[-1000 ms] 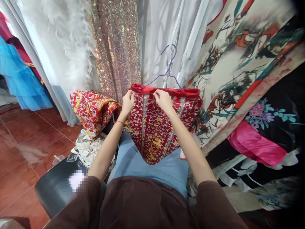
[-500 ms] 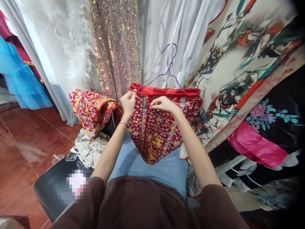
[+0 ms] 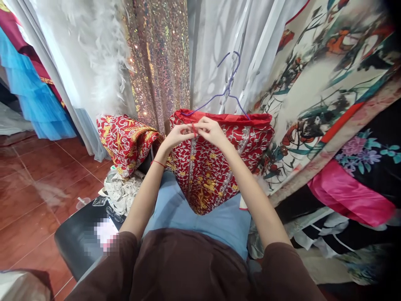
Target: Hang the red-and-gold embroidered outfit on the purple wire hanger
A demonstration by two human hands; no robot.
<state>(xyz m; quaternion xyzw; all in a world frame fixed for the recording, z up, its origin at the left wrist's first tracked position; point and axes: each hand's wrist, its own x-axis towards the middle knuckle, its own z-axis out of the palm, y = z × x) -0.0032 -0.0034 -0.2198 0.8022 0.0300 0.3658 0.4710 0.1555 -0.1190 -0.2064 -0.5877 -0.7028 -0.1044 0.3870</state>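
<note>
Garment: the red embroidered garment point(image 3: 216, 167) hung on a purple wire hanger point(image 3: 230, 90) straight ahead of us, its lower point draped onto our blue-clad lap point(image 3: 200, 219).
Strap: a thin red strap point(image 3: 194, 129) sat at the garment's top edge, pinched between our 2 hands.
Left hand: our left hand point(image 3: 177, 136) was closed narrowly, fingertips gripping the strap from the left.
Right hand: our right hand point(image 3: 211, 130) was likewise pinched on the strap, touching the left hand's fingertips.
Doing it well: we judged that the strap needed short, even tension from both hands, kept close to the top hem so the hanger would not swing or shed the fabric.
Direction: the garment's long axis ran top to bottom, wide hem up at the hanger, narrow end pointing down toward us; the hanger's hook pointed up.
Beside it: a second red embroidered cloth point(image 3: 125, 142) lay heaped just to the left, over a pale patterned cloth point(image 3: 120, 192) on a black seat point(image 3: 78, 242).
Behind: a sequinned drape point(image 3: 159, 62) and white feathered fabric point(image 3: 100, 62) hung near.
Right side: a printed floral fabric point(image 3: 313, 83) hung beside the garment.
Floor: red tiles point(image 3: 37, 175) spread to the left.
</note>
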